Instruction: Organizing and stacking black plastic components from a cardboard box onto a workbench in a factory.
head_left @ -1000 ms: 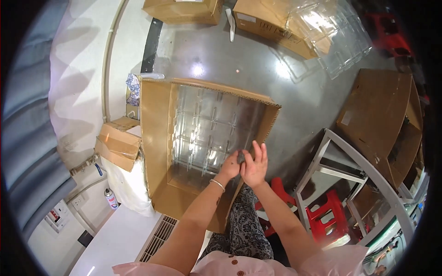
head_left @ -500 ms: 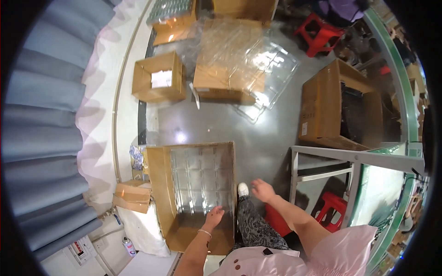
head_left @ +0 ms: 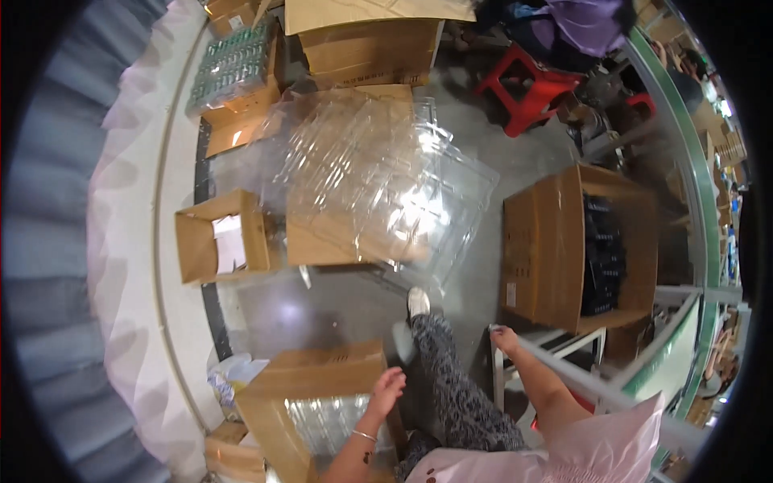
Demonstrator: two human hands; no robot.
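My left hand [head_left: 388, 390] hangs over the right edge of an open cardboard box [head_left: 310, 366], its fingers loosely apart and nothing in them. Inside that box lie clear plastic trays [head_left: 322, 423] with moulded compartments. My right hand [head_left: 505, 339] is on the front corner of a grey metal frame [head_left: 555, 360], its fingers curled round it. Ahead of my stretched-out leg, a loose pile of clear plastic trays [head_left: 362, 161] lies across a large cardboard box [head_left: 330, 237], some jutting past its right side.
A small open box [head_left: 193, 245] with white paper inside stands at the left. On the right is a large carton [head_left: 543, 241] holding black items. A red stool [head_left: 523, 88] stands near a person in purple [head_left: 584, 28]. Stacked green-tinted trays [head_left: 233, 68] sit far left.
I have stepped forward, one foot now nearer the tray pile. My right hand has come onto the metal frame's corner. My left hand has moved from above the box's inside to its right edge.
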